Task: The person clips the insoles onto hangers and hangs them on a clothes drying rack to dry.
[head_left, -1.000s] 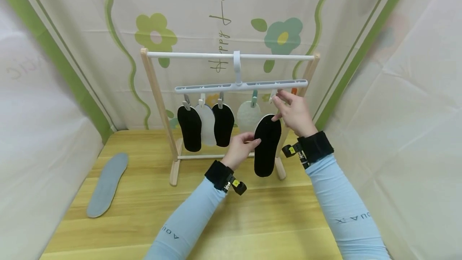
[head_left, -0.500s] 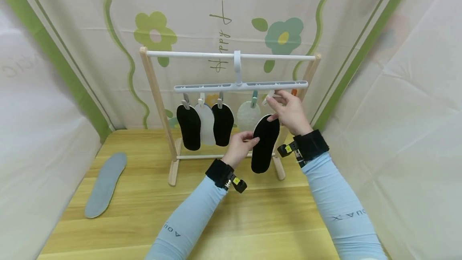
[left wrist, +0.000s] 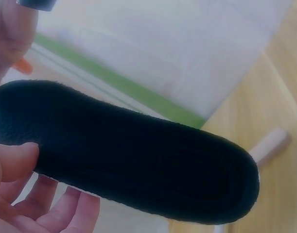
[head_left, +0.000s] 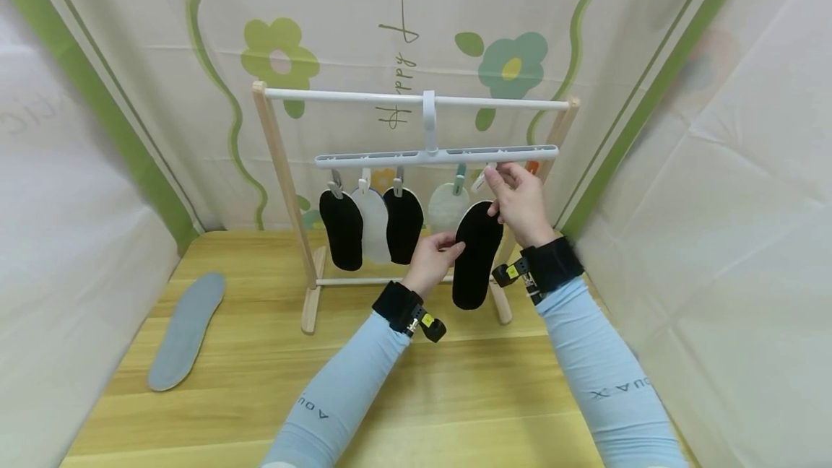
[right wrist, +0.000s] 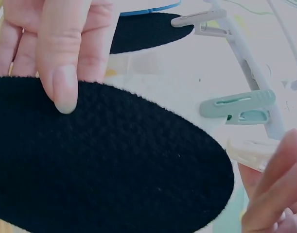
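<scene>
My left hand (head_left: 434, 263) pinches the edge of a black insole (head_left: 477, 262), thumb on its dark face and fingers behind. The insole hangs upright in front of the hanger's right half. My right hand (head_left: 522, 204) pinches a white clothespin (head_left: 481, 179) under the white hanger (head_left: 390, 159), tilting it. In the right wrist view the insole's rounded top lies close to that white clothespin (right wrist: 253, 153), with the right fingers (right wrist: 277, 189) just beyond it. A green clothespin (right wrist: 238, 107) is beside it, gripping a pale insole (head_left: 448, 208).
Further left, two black insoles and a white one hang from grey and white clothespins (head_left: 399, 185). An orange clothespin (head_left: 533, 166) is at the hanger's right end. The hanger hooks over a wooden rack (head_left: 279, 165). One grey insole (head_left: 187, 331) lies on the table's left side.
The right hand has shifted slightly left and tilted the white clothespin. The black insole, still in the left hand, has risen a little and moved slightly left.
</scene>
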Demonstrator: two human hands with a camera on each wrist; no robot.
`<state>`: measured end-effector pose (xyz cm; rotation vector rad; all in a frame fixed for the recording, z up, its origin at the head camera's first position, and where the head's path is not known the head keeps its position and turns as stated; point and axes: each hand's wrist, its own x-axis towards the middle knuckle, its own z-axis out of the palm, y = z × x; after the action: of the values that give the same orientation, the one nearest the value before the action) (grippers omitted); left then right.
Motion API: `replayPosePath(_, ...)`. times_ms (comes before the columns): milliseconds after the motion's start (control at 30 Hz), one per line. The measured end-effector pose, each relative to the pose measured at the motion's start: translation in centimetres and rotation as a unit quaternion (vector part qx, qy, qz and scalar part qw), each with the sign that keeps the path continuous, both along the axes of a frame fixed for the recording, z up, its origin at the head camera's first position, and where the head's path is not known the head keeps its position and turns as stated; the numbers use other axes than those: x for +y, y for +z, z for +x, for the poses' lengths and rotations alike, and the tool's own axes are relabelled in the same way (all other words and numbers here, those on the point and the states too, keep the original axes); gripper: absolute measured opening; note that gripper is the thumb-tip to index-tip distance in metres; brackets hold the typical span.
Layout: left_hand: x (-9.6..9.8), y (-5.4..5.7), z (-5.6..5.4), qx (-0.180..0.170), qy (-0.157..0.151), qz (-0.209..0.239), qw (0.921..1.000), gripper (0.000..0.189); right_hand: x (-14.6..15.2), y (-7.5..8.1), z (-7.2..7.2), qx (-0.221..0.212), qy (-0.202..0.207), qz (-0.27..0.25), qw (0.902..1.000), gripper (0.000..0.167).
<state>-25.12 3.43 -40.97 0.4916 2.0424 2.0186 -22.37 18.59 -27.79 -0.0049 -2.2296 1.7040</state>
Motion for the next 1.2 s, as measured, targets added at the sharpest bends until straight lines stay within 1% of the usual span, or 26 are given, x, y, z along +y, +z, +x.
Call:
replayPosePath(67,0.0,0.0,0.0,0.005,0.004,-0.007,1.0000,0.018,-0.5,0.6,0.6,0.001,-0.002,-0.007,1.0000,0.043)
replayPosePath(167,-0.1,0.1,0.0,0.017,0.010,-0.015,0.9997,0.017,-0.6,0.3,0.4,0.002,-0.010,-0.009,0.9999,0.043)
replayPosePath(300,-0.2,0.1,0.0,0.025,0.015,-0.014,0.9995,0.018,-0.1,-1.1,-0.6,0.008,-0.028,-0.015,0.9995,0.049)
replayPosePath(500,-0.5,0.0,0.0,0.027,0.017,-0.018,0.9993,0.017,-0.6,-1.4,-0.8,0.033,-0.055,-0.018,0.9978,0.044)
replayPosePath(600,-0.6,0.0,0.0,0.035,0.017,-0.024,0.9990,0.017,-0.9,-1.4,-0.8,0.044,-0.063,-0.027,0.9966,0.041)
replayPosePath(700,-0.7,0.0,0.0,0.044,0.018,-0.027,0.9985,0.016,-1.1,-1.5,-0.8,0.047,-0.078,-0.024,0.9955,0.040)
replayPosePath(800,-0.5,0.1,0.2,0.043,0.021,-0.026,0.9985,0.016,-0.9,-1.3,-0.7,0.042,-0.092,-0.014,0.9948,0.039)
replayPosePath(867,-0.4,0.1,0.4,0.037,0.023,-0.025,0.9988,0.015,-0.8,-1.2,-0.6,0.036,-0.094,-0.017,0.9948,0.039)
replayPosePath(1033,-0.2,0.3,0.7,0.023,0.025,-0.020,0.9992,0.016,-0.6,-0.8,-0.4,0.020,-0.093,-0.044,0.9945,0.039)
replayPosePath(1200,0.0,0.7,0.8,0.021,0.042,-0.028,0.9985,0.017,-0.4,-0.6,-0.3,0.008,-0.087,-0.070,0.9938,0.040)
